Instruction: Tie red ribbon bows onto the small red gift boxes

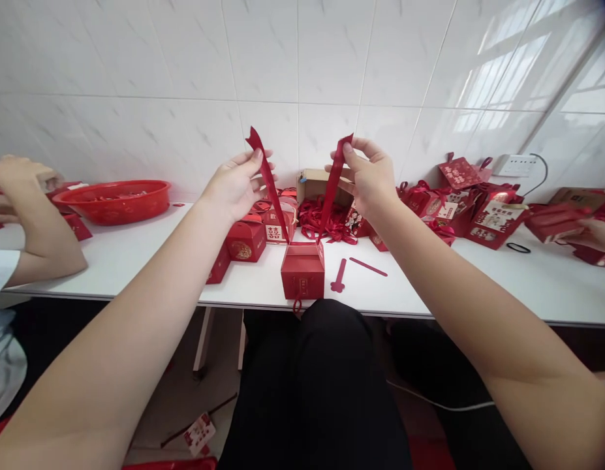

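Note:
A small red gift box point(303, 271) stands upright at the table's front edge, with a little loop hanging from its front. From its top a red ribbon point(330, 192) rises in two lengths that spread into a V. My left hand point(238, 183) pinches the left length between thumb and fingers, a short tail sticking up above. The right length is gripped close to its end by my right hand point(368, 171). Beside the box lie a dark red strip with a flower-shaped end point(339, 275) and a plain thin strip point(368, 266).
Several red boxes point(247, 240) stand at left behind the work. A cardboard box point(309, 176) and a heap of red ribbons point(326, 219) sit near the wall. A red basin point(116, 203) is at left. Finished-looking red boxes point(498, 212) crowd the right. Co-workers' hands point(598, 235) work at both sides.

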The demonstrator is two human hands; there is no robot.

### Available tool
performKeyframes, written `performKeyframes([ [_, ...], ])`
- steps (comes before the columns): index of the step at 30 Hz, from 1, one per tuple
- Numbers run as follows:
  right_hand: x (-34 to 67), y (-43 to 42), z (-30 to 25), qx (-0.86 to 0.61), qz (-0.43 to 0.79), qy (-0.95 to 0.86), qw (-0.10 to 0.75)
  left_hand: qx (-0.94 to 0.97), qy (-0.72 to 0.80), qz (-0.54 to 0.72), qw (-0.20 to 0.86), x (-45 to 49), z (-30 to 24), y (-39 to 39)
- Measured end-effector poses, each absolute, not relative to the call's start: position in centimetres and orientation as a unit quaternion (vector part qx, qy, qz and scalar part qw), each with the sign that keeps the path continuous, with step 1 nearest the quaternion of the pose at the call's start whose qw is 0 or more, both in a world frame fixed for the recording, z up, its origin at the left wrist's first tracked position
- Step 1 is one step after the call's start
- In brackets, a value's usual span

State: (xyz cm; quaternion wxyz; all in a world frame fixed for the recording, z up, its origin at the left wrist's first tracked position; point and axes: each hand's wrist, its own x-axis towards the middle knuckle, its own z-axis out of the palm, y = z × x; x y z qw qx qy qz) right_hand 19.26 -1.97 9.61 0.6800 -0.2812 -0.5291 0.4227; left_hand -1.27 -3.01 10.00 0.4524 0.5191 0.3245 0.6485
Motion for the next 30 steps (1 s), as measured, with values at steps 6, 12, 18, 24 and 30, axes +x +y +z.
performKeyframes([
  [6,19.3,-2.7,9.9,-0.296,0.427,-0.525,0.675,0.525,0.324,0.642,0.454,-1.1,10.5,-2.9],
  [12,19.0,-3.2,9.4,-0.311,0.462,-0.524,0.645,0.568,0.312,0.624,0.437,-0.4,9.4,-3.8],
  [18,17.9,-2.9,9.4,-0.309,0.485,-0.561,0.595,0.660,0.314,0.559,0.391,1.1,9.1,-5.0],
  [24,17.2,-3.6,8.9,-0.291,0.448,-0.624,0.571,0.681,0.346,0.545,0.346,1.6,8.7,-4.7],
  [30,17.4,-3.6,7.6,-0.201,0.485,-0.675,0.518,0.658,0.362,0.570,0.334,1.1,8.0,-3.9],
])
